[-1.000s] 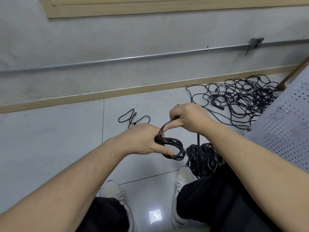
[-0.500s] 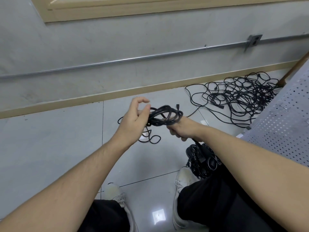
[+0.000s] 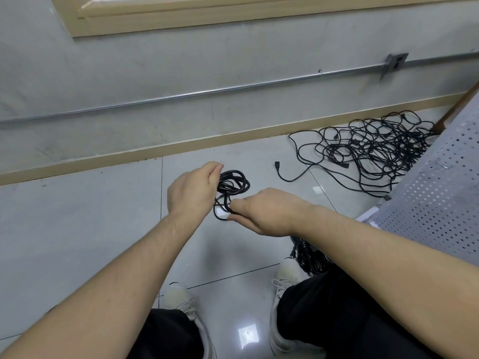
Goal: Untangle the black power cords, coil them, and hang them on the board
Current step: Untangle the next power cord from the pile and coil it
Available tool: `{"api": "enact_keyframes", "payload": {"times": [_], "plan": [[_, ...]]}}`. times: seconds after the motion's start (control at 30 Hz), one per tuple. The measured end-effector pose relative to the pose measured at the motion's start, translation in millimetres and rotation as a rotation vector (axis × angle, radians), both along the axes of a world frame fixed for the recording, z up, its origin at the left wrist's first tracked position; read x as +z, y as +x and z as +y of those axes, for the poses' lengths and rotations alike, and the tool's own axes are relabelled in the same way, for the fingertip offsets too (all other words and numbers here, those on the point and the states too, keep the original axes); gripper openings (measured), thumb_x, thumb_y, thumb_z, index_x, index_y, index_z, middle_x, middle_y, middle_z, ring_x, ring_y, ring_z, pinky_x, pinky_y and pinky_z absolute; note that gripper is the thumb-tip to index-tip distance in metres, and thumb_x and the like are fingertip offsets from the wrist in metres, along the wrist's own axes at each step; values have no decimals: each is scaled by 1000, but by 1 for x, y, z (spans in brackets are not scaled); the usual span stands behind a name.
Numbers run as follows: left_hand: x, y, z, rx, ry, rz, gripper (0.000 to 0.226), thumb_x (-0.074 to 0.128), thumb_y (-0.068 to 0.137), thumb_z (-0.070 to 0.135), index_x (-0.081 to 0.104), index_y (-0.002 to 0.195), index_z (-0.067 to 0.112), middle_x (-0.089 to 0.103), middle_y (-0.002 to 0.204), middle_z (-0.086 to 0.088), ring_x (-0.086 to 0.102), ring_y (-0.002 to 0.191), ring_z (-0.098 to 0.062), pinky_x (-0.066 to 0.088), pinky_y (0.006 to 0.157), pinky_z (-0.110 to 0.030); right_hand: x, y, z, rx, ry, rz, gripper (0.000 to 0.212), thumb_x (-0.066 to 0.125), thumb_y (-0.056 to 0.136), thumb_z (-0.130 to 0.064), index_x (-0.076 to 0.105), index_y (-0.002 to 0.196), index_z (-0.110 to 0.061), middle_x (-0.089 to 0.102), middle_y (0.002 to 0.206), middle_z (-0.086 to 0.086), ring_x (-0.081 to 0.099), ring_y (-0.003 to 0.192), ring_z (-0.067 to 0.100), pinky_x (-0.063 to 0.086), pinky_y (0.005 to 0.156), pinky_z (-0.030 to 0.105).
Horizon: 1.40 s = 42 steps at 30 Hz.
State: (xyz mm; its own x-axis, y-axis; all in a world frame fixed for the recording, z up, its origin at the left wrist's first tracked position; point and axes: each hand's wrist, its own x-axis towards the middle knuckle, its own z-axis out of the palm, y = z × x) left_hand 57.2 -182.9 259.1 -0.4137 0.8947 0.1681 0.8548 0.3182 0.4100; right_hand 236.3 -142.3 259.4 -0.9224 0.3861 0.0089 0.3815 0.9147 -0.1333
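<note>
Coiled cord (image 3: pixel 233 183), frame centre, above floor: left hand (image 3: pixel 193 194) clenched its upper loops, right hand (image 3: pixel 267 212) pinched the trailing strand just below; tangled cords (image 3: pixel 375 151) lay upper right.

A: Coiled cord (image 3: pixel 233 183), floor tangle (image 3: pixel 375 154)?
B: Both black.
A: Board (image 3: pixel 438 195)?
B: Pale grey, dotted with rows of holes.
A: Floor (image 3: pixel 77 229), skirting (image 3: pixel 155 149)?
B: Glossy light-grey tiles; tan strip. Shoes (image 3: pixel 285 275) off-white, trousers (image 3: pixel 350 320) black.

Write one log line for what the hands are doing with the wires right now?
left hand: holds coiled cord | right hand: pinches its loose end | tangled cords: on floor by wall | hung: not yet
</note>
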Motion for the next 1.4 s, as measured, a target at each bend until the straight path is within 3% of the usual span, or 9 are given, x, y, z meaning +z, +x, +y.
{"api": "enact_keyframes", "payload": {"times": [0.13,0.3,0.47,0.7,0.83,0.9,1.07,1.23,1.4], "plan": [[0,7,1,-113,-94,172,50,30,106,56,57,78,25,59,76,7,57,86,-23,31,61,-34,2,8,9,34,142,174,41,29,105,-52,57,98,-23,66,84,-5,60,67,32,33,59,32],[5,19,-3,-311,-190,155,56,19,108,50,62,83,26,57,77,6,56,86,-25,42,73,-36,11,25,22,-239,-128,339,18,49,97,-62,55,112,-53,58,69,-32,56,73,-6,37,65,21],[-5,26,-13,-433,-103,-439,63,16,98,54,72,74,38,70,76,5,60,79,-14,47,84,-34,5,28,36,-390,-431,473,40,59,81,-74,60,75,-35,51,60,-10,44,60,8,39,63,31],[-4,41,-14,-357,66,-739,55,62,85,65,58,60,15,55,53,2,47,54,-13,38,58,-30,-5,30,50,-483,-873,555,35,70,95,-31,64,73,-5,47,61,0,38,55,12,31,50,23],[-5,41,-5,-205,102,-987,25,63,98,40,52,89,19,53,48,10,39,45,-13,26,41,-23,-9,39,48,-522,-1085,408,37,47,104,-11,74,81,-22,49,58,1,45,52,14,45,55,26],[-11,38,-2,-168,125,-1090,27,63,98,41,50,113,22,57,54,9,40,49,-17,28,41,-24,-9,36,44,-510,-1146,316,31,46,105,-26,76,95,-25,44,60,-2,42,52,13,50,61,31],[-15,32,0,-175,157,-1106,31,60,98,44,57,129,43,57,65,9,46,53,-15,29,40,-22,-7,30,36,-526,-1056,196,34,45,100,-54,69,120,-41,45,63,-2,48,60,19,49,63,37],[-17,28,3,-45,229,-1084,30,69,94,41,69,124,35,71,90,10,54,57,0,41,57,-21,-6,27,25,-480,-821,164,33,42,108,-28,53,139,-29,54,69,-1,48,54,11,48,54,26],[-20,23,5,107,227,-1042,25,74,88,49,74,85,24,61,56,19,40,50,-14,27,48,-27,5,26,18,-470,-559,186,42,42,108,-30,45,149,-34,60,85,-13,60,88,18,49,84,32]]}}
